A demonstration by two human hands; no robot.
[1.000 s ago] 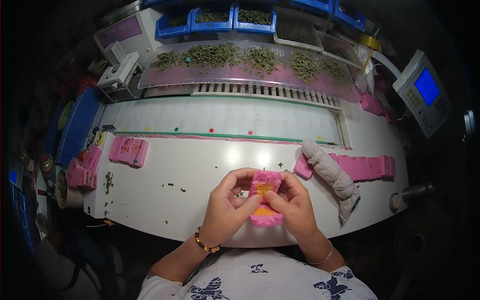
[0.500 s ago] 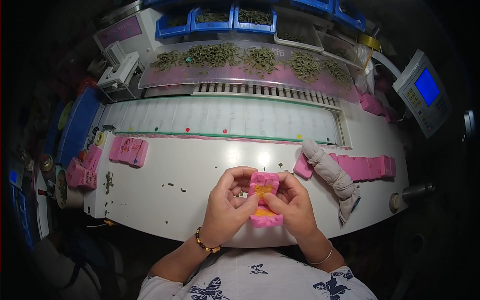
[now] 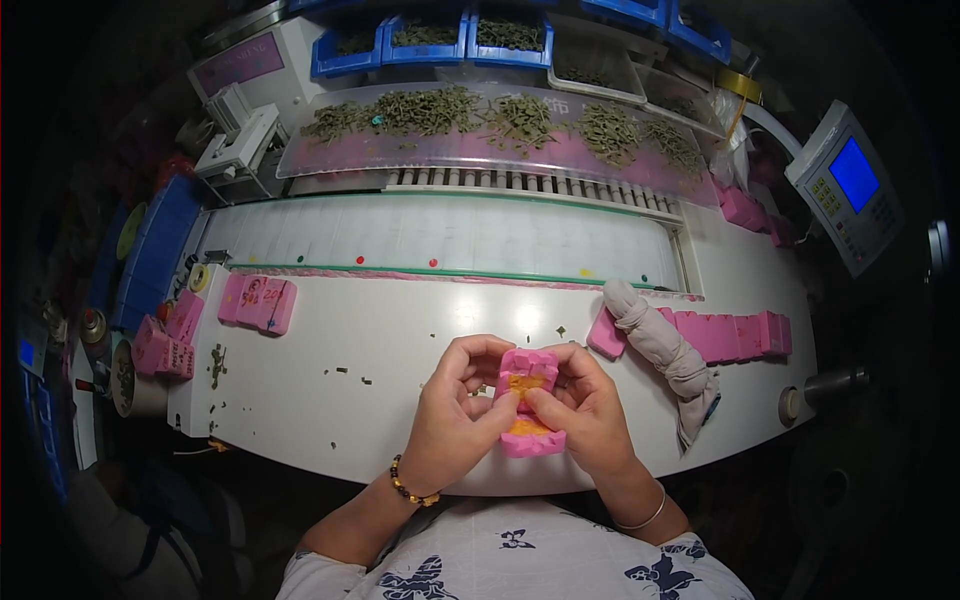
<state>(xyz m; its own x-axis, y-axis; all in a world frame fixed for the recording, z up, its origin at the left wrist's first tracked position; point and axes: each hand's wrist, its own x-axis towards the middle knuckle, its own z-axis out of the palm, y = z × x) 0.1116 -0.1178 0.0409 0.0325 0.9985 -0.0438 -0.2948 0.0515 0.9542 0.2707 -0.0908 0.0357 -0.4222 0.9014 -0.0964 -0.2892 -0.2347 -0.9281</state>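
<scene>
Just above the front edge of the white table, both hands hold a pink rubber mold [image 3: 532,443] spread apart, its inner faces stained orange-yellow. My left hand [image 3: 458,405] grips its left side, fingers curled behind and thumb pressed on the inner face. On the other side my right hand [image 3: 585,410] mirrors this grip, its thumb beside the left one. The thumbs cover part of the orange hollow. Whether anything lies inside the mold cannot be made out.
Behind the hands runs a whitish conveyor belt [image 3: 430,235] with coloured dots. Beyond it, a clear tray [image 3: 310,158] bears heaps of small green pieces. Pink molds [image 3: 258,302] stand at left, more pink molds [image 3: 715,335] at right beside a rolled grey cloth [image 3: 665,345]. A control panel [image 3: 850,185] stands far right.
The belt's coloured dots have shifted left. Both hands keep their hold on the mold, which has barely moved.
</scene>
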